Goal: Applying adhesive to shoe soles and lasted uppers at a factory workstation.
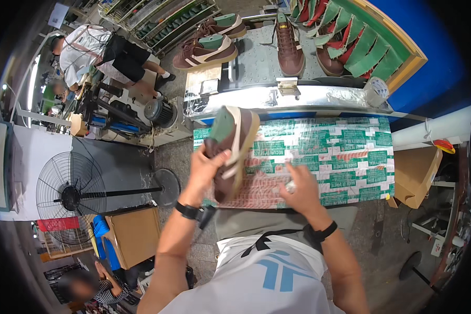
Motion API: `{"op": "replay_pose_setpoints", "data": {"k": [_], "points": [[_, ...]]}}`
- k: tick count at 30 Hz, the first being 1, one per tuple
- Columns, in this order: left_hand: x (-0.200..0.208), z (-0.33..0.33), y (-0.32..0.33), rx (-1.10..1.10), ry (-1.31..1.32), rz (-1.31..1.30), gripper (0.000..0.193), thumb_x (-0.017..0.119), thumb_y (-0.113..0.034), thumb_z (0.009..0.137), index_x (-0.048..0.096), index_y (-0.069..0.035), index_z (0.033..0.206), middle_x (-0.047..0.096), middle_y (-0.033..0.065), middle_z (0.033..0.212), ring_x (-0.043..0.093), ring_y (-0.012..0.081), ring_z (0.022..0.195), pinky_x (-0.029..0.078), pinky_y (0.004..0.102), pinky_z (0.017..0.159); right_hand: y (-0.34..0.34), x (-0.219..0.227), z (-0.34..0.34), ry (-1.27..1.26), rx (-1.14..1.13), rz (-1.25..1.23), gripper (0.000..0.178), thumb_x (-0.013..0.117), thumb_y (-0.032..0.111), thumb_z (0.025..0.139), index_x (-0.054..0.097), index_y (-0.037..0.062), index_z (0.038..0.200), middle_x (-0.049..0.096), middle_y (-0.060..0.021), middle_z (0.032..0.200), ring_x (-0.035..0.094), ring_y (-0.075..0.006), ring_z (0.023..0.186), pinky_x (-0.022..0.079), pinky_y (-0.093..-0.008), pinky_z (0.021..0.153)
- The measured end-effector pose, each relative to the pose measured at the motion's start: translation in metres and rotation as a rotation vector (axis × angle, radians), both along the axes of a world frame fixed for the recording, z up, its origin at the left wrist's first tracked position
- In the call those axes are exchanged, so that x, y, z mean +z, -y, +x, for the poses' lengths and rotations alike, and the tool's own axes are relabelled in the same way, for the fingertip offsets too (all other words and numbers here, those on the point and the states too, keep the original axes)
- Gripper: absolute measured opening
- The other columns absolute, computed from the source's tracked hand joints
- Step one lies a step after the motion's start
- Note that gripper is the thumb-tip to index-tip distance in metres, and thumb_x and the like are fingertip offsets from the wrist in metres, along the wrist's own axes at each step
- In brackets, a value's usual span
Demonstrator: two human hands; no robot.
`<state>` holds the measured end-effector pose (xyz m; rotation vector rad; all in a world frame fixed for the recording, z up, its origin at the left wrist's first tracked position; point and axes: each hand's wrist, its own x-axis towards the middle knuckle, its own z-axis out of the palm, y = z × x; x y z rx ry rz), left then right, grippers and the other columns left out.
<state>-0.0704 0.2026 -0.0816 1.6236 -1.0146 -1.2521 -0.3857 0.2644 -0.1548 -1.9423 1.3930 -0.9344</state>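
Observation:
My left hand [205,171] is closed round a brown sneaker [237,149] with cream stripes and a tan gum sole. A green shoe last [223,128] fills the sneaker's opening. The shoe is tilted, toe toward me, above a bench top [324,172] covered in green, white and red printed tape. To its right, over the same bench top, is my right hand [301,191], slightly blurred. Its index finger points forward, while the thumb and other fingers curl round a small whitish thing [290,186] that I cannot make out.
Beyond the bench runs a conveyor [256,55] carrying several brown sneakers [206,52]. Green and red flaps [374,57] hang at a tunnel mouth. A tape roll [376,92] sits at its edge. A fan [70,199] and carton [135,238] stand left; another person [89,55] works far left.

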Motion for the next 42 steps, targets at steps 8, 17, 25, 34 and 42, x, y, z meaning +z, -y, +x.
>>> {"op": "replay_pose_setpoints", "data": {"k": [8, 17, 25, 34, 42], "points": [[0.066, 0.092, 0.245, -0.389, 0.350, -0.033, 0.069, 0.088, -0.004, 0.090, 0.057, -0.003, 0.152, 0.071, 0.0068, 0.124, 0.066, 0.0178, 0.109, 0.057, 0.0349, 0.093, 0.032, -0.057, -0.085, -0.326, -0.183, -0.036, 0.063, 0.086, 0.030, 0.086, 0.070, -0.0017, 0.138, 0.065, -0.0196, 0.114, 0.067, -0.0377, 0.100, 0.057, -0.0502, 0.083], [0.035, 0.011, 0.290, -0.208, 1.201, -0.935, 0.081, 0.086, -0.005, 0.082, 0.054, -0.003, 0.155, 0.060, 0.0219, 0.152, 0.058, 0.0471, 0.138, 0.045, 0.0533, 0.120, 0.032, -0.068, -0.085, -0.363, -0.266, -0.210, 0.048, 0.085, 0.028, 0.078, 0.077, 0.0082, 0.121, 0.064, -0.0152, 0.106, 0.066, -0.0362, 0.097, 0.056, -0.0497, 0.082], [-0.007, -0.185, 0.421, -0.387, 0.529, -0.003, 0.114, 0.086, -0.070, 0.086, 0.053, 0.015, 0.155, 0.058, 0.0321, 0.157, 0.056, 0.0398, 0.149, 0.040, 0.0504, 0.126, 0.034, -0.067, -0.085, -0.337, -0.257, -0.215, 0.040, 0.085, 0.029, 0.074, 0.079, 0.0106, 0.109, 0.063, -0.0136, 0.105, 0.066, -0.0350, 0.092, 0.056, -0.0480, 0.079], [-0.057, -0.193, 0.480, -0.159, -0.050, -0.044, 0.050, 0.094, -0.020, 0.084, 0.076, 0.005, 0.123, 0.080, 0.0145, 0.108, 0.080, 0.0272, 0.087, 0.066, 0.0417, 0.080, 0.035, -0.066, -0.085, -0.315, -0.269, -0.191, 0.037, 0.085, 0.032, 0.073, 0.078, 0.0126, 0.104, 0.063, -0.0104, 0.105, 0.066, -0.0307, 0.088, 0.056, -0.0437, 0.078], [0.053, -0.108, 0.302, -0.268, -0.217, -0.163, 0.059, 0.078, -0.040, 0.102, 0.065, -0.002, 0.146, 0.074, 0.0102, 0.135, 0.073, 0.0223, 0.118, 0.059, 0.0390, 0.101, 0.028, -0.068, -0.086, -0.299, -0.277, -0.236, 0.036, 0.085, 0.034, 0.076, 0.076, 0.0113, 0.102, 0.066, -0.0129, 0.106, 0.067, -0.0310, 0.090, 0.057, -0.0441, 0.078]]}}
